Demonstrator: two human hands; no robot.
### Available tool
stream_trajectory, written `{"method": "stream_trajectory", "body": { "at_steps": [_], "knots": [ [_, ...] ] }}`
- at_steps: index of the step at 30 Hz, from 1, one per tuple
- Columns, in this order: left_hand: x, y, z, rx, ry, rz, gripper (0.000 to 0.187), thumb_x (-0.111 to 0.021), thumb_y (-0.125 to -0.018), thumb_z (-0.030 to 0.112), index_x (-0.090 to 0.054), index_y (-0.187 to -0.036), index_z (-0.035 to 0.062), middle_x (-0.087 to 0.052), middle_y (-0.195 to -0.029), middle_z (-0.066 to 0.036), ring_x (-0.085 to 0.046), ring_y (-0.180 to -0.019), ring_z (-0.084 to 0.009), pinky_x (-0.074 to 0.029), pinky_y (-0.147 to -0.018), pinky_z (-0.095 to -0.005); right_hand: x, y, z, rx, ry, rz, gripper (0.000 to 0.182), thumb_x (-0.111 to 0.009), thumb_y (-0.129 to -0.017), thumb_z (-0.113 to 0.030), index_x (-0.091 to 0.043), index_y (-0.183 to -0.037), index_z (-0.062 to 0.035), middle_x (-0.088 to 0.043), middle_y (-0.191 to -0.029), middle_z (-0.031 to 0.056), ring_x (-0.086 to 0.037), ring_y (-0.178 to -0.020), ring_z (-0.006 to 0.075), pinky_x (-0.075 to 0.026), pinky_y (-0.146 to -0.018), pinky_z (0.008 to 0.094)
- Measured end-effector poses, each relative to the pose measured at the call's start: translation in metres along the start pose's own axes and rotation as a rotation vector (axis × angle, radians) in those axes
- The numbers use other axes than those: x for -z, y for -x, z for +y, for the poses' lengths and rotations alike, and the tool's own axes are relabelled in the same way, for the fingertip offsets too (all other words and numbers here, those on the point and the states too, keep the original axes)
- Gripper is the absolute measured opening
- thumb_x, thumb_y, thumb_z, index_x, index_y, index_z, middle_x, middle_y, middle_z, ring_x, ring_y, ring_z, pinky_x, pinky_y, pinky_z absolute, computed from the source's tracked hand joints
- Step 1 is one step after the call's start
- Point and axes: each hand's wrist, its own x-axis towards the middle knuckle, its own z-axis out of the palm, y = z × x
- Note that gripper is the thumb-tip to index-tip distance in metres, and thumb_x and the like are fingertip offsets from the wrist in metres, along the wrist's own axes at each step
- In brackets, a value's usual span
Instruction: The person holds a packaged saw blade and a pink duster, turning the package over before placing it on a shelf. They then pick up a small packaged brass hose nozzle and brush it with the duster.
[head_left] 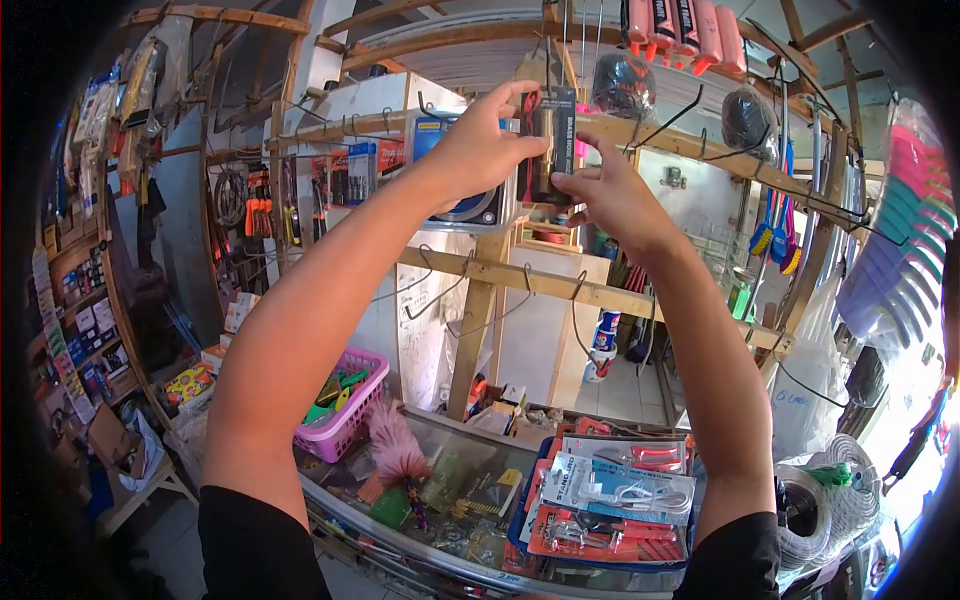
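Observation:
A hose nozzle pack (562,125), a dark card with a brass-coloured cylinder on its front, is held upright high in front of me. My left hand (480,155) pinches it from the left, thumb across the front and index finger near the top. My right hand (618,198) is at its lower right edge, a fingertip resting on the front and another finger raised off the card. Behind my left hand hangs a blue and clear blister pack (488,208), partly covered. The wooden rail (650,132) with wire hooks runs behind the held pack.
Below stands a glass display counter (450,540). On it are a pink basket (350,425), a pink feather duster (397,440) and a blue tray (520,515) of packaged tools. A lower rail (600,293) carries protruding wire hooks. Sealant tubes (685,30) hang at upper right.

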Motion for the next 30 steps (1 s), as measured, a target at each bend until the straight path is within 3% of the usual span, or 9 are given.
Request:
{"method": "stream_trajectory", "body": {
  "at_steps": [3,6,12,15,18,22,26,27,30],
  "knots": [
    [-0.003,0.008,-0.015,-0.004,-0.057,-0.024,0.071,-0.075,-0.095,0.01,-0.043,-0.158,0.0141,-0.053,-0.15,-0.019,-0.064,-0.118,-0.0224,-0.051,-0.103,-0.0372,0.001,-0.004,0.01,-0.022,0.129,0.022,0.078,-0.071,-0.099,-0.014,-0.026,-0.162,-0.0015,-0.073,-0.109,0.0162,-0.072,-0.092,0.0194,-0.058,-0.071,0.0327],
    [-0.003,0.014,-0.03,-0.022,-0.046,-0.073,0.077,-0.077,-0.094,0.01,-0.039,-0.161,0.0172,-0.052,-0.151,-0.021,-0.065,-0.122,-0.0267,-0.055,-0.098,-0.0379,-0.001,-0.007,0.025,0.095,0.323,0.087,0.091,-0.078,-0.091,-0.024,-0.025,-0.161,-0.0004,-0.071,-0.108,0.0211,-0.074,-0.089,0.0314,-0.058,-0.079,0.0421],
    [-0.001,0.032,-0.037,0.002,-0.068,-0.131,0.079,-0.076,-0.095,0.008,-0.036,-0.162,0.0166,-0.052,-0.15,-0.021,-0.064,-0.127,-0.0302,-0.057,-0.1,-0.0395,-0.012,0.012,0.019,0.169,0.636,0.129,0.088,-0.078,-0.089,-0.025,-0.031,-0.157,0.0041,-0.068,-0.111,0.0277,-0.069,-0.104,0.0445,-0.056,-0.091,0.0488],
    [0.002,0.046,-0.047,-0.033,-0.131,-0.139,0.076,-0.076,-0.095,0.009,-0.037,-0.161,0.0135,-0.052,-0.15,-0.02,-0.064,-0.127,-0.0301,-0.056,-0.103,-0.0405,-0.022,0.021,0.039,0.491,0.986,0.244,0.082,-0.077,-0.089,-0.025,-0.036,-0.155,0.003,-0.064,-0.119,0.0293,-0.066,-0.111,0.0455,-0.056,-0.092,0.051],
    [0.01,0.068,-0.045,-0.156,-0.216,-0.19,0.074,-0.076,-0.095,0.009,-0.039,-0.159,0.0105,-0.053,-0.149,-0.017,-0.064,-0.124,-0.0296,-0.055,-0.104,-0.0407,-0.047,0.048,0.015,0.509,1.077,0.185,0.076,-0.076,-0.09,-0.025,-0.04,-0.151,0.0028,-0.061,-0.124,0.028,-0.063,-0.115,0.0443,-0.055,-0.092,0.052],
    [0.027,0.111,-0.039,-0.158,-0.271,-0.223,0.074,-0.077,-0.093,0.007,-0.041,-0.157,0.0061,-0.054,-0.147,-0.016,-0.064,-0.12,-0.0265,-0.054,-0.104,-0.0413,-0.077,0.074,-0.001,0.531,0.969,0.066,0.069,-0.075,-0.091,-0.024,-0.044,-0.147,0.0029,-0.06,-0.127,0.026,-0.061,-0.118,0.0449,-0.055,-0.093,0.0527],
    [0.064,0.158,-0.041,-0.169,-0.294,-0.246,0.077,-0.077,-0.09,0.003,-0.04,-0.158,0.0062,-0.053,-0.147,-0.016,-0.064,-0.115,-0.0255,-0.053,-0.102,-0.0416,-0.108,0.087,-0.008,0.461,0.952,-0.097,0.076,-0.076,-0.091,-0.027,-0.043,-0.153,0.0029,-0.057,-0.141,0.0265,-0.055,-0.129,0.0455,-0.046,-0.11,0.0505],
    [0.074,0.17,-0.047,-0.181,-0.29,-0.23,0.075,-0.076,-0.088,0.004,-0.044,-0.156,0.007,-0.055,-0.145,-0.014,-0.064,-0.114,-0.0257,-0.052,-0.101,-0.0411,-0.119,0.089,-0.01,0.496,0.917,-0.118,0.075,-0.078,-0.091,-0.026,-0.045,-0.152,0.0013,-0.057,-0.14,0.0251,-0.055,-0.128,0.0455,-0.046,-0.109,0.0498],
    [0.108,0.21,-0.071,-0.076,-0.306,-0.23,0.072,-0.075,-0.088,0.007,-0.047,-0.154,0.0085,-0.057,-0.141,-0.012,-0.064,-0.113,-0.0248,-0.052,-0.098,-0.039,-0.156,0.096,-0.008,0.567,0.888,-0.179,0.068,-0.078,-0.087,-0.021,-0.051,-0.143,0.0034,-0.061,-0.123,0.0217,-0.061,-0.114,0.0419,-0.055,-0.092,0.0484]
  ]
}}
